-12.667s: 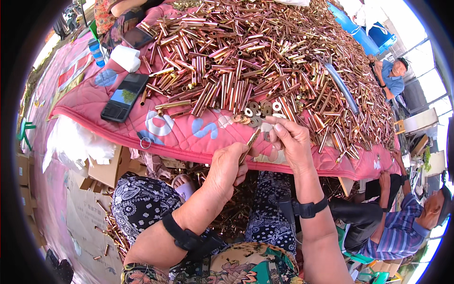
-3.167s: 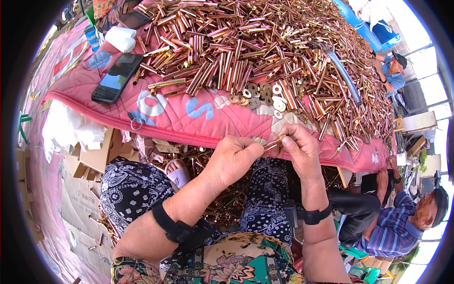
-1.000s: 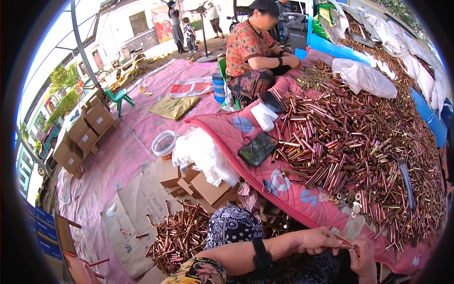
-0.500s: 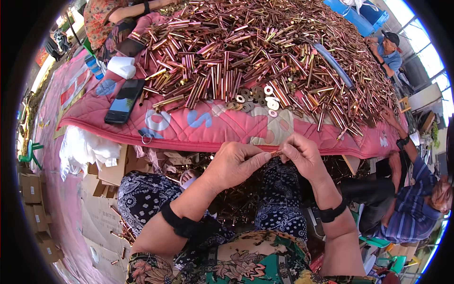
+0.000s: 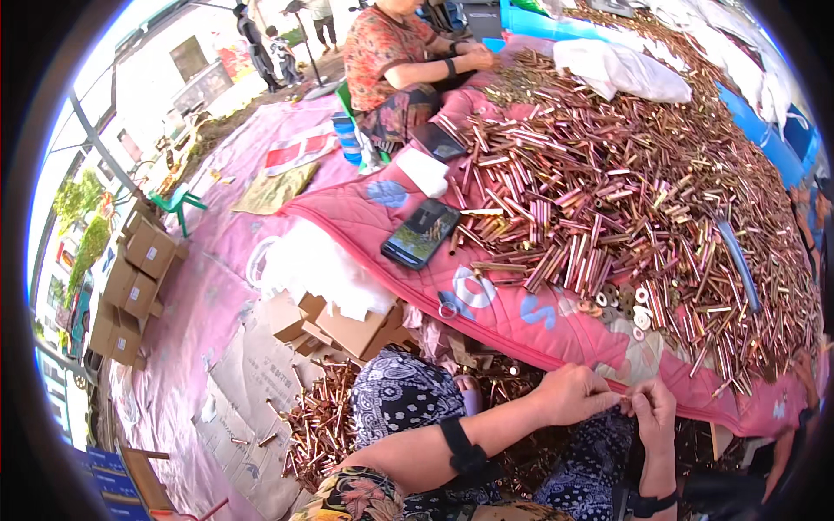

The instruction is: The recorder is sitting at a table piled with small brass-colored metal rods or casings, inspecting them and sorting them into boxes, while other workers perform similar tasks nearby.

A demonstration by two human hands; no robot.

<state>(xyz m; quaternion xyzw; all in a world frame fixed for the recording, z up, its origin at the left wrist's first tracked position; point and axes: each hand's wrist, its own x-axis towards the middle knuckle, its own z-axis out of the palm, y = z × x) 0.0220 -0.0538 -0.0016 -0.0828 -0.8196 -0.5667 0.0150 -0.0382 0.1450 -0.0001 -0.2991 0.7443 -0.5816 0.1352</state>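
Observation:
Above my lap, at the near edge of the pink quilted cover [image 5: 504,339], my two hands meet. My left hand [image 5: 575,395] is closed in a pinch, and my right hand [image 5: 653,404] pinches from the other side. Between the fingertips is a small copper-coloured metal piece, mostly hidden by the fingers. Just beyond them several flat washers [image 5: 641,295], some white and some dull metal, lie on the cover. A big heap of shiny coppery metal tubes [image 5: 599,208] spreads behind the washers.
A black phone [image 5: 421,234] and a white roll [image 5: 422,172] lie left of the heap. A blue curved strip [image 5: 738,265] rests on it. Cardboard boxes [image 5: 347,328] and a pile of metal pieces [image 5: 321,425] sit by my left leg. Another person [image 5: 391,52] works across.
My view has swung left, so the table and hands appear further right and lower. Both hands stay pinched together, and the metal piece between them shows less.

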